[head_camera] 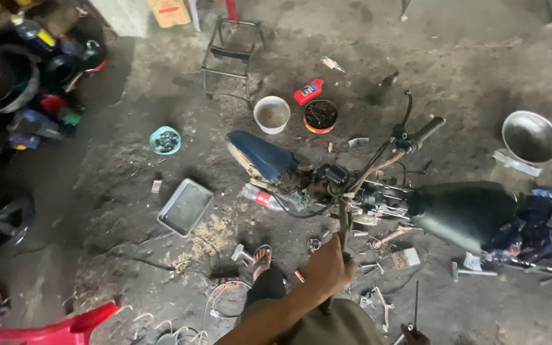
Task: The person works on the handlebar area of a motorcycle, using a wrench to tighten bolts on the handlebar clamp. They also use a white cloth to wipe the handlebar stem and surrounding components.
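We are reaching our left hand (328, 267) forward, forearm stretched out, fingers clamped on the near handlebar (343, 220) | motorcycle (378, 191) lying on the dirt floor (129, 211) ahead | right hand (412, 334) barely showing at the bottom edge, gripping a thin rod (415, 306).

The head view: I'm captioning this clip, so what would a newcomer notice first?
A stripped-down motorcycle with a black fuel tank and dark blue front fender lies across the dirty concrete floor. The person's left hand grips its handlebar at bottom centre. Behind it stand a white plastic bowl and a round tin of dark parts.
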